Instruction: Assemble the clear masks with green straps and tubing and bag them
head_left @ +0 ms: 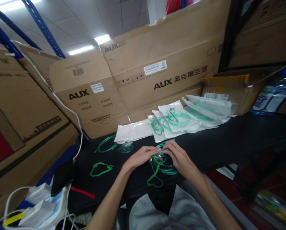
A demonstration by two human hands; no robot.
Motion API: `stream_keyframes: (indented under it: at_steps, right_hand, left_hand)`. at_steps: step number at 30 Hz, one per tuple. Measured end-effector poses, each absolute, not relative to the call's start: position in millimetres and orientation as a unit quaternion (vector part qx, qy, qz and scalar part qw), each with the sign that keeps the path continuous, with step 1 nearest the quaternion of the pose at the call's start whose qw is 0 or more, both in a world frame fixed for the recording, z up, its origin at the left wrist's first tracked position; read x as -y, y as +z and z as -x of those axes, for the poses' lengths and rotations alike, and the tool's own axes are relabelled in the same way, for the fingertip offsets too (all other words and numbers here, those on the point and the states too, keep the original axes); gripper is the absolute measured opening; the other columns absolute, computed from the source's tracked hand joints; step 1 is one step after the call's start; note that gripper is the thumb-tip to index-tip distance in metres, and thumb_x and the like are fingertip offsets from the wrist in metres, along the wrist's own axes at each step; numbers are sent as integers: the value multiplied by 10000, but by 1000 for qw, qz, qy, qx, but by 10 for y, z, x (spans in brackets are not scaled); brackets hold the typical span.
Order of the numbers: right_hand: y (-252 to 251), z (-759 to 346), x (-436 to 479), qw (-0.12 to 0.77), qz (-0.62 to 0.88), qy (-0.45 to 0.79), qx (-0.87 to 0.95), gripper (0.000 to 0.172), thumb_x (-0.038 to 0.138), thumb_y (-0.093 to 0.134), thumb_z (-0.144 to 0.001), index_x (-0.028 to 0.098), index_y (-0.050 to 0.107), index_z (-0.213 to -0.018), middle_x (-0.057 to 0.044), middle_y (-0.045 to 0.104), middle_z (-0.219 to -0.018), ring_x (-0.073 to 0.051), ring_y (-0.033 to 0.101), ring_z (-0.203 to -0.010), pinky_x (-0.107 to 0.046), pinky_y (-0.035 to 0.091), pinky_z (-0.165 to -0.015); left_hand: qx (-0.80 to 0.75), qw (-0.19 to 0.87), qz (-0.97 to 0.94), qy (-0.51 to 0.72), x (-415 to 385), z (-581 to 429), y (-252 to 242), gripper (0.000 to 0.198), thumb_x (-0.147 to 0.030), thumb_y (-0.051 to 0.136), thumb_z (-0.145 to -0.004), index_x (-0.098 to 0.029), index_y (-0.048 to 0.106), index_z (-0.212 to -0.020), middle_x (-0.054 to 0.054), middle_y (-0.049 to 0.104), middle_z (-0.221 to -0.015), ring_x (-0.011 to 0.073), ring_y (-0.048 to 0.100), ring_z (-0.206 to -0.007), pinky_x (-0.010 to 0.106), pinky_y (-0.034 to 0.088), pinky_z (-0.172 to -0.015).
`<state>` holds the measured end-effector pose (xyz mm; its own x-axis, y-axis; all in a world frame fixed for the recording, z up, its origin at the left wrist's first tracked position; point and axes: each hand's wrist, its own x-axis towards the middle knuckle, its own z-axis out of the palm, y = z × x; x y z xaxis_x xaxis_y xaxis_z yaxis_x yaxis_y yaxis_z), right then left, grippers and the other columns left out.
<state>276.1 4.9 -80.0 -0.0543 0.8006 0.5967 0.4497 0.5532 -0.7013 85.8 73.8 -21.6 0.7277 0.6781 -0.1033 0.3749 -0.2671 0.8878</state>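
My left hand [143, 155] and my right hand [178, 156] meet over the black table, fingers closed on a clear plastic oxygen mask [161, 156]. A green elastic strap [154, 179] hangs from the mask toward me. Coiled green tubing [169, 170] lies under and beside my right hand. My fingers partly cover the mask. To the left lie another clear mask [125, 148], a loop of green tubing [105, 145] and a loose green strap [100, 170]. Just beyond my hands, several white pouches [176, 116] with green tubing inside overlap in a row.
A flat white pouch [133, 131] lies left of the row. Cardboard panels [138, 86] stand along the back. An open carton [226, 86] and a blue-capped bottle [272, 92] are at right. Left are a dark phone [62, 175], white chargers with cables [43, 206] and a red strip [83, 192].
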Motion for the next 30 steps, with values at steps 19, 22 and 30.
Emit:
stream_keyframes:
  at_steps: [19, 22, 30]
  right_hand:
    - [-787, -2766, -7, 487, 416, 131, 757, 220, 80, 491, -1000, 208, 666, -960, -32, 690, -990, -187, 608, -943, -287, 452, -848]
    - [-750, -2741, 3, 483, 412, 125, 762, 204, 101, 502, -1005, 205, 669, -951, -24, 683, -936, -182, 606, -897, -287, 453, -828]
    - [-826, -2687, -12, 467, 437, 106, 761, 226, 106, 465, -1010, 195, 671, -981, -53, 711, -1001, -205, 647, -970, -327, 483, -901]
  left_hand:
    - [-337, 390, -855, 53, -705, -767, -82, 350, -397, 412, -1000, -198, 699, -1017, 0, 705, -1067, 184, 611, -1010, 259, 422, -930]
    - [-323, 341, -879, 78, -589, -711, -92, 342, -408, 396, -1032, -209, 673, -1052, -3, 695, -1046, 170, 617, -989, 259, 428, -927]
    - [-329, -22, -939, 100, -337, -665, -168, 232, -330, 441, -1029, -221, 594, -1165, 61, 630, -1115, 269, 555, -1077, 459, 414, -975]
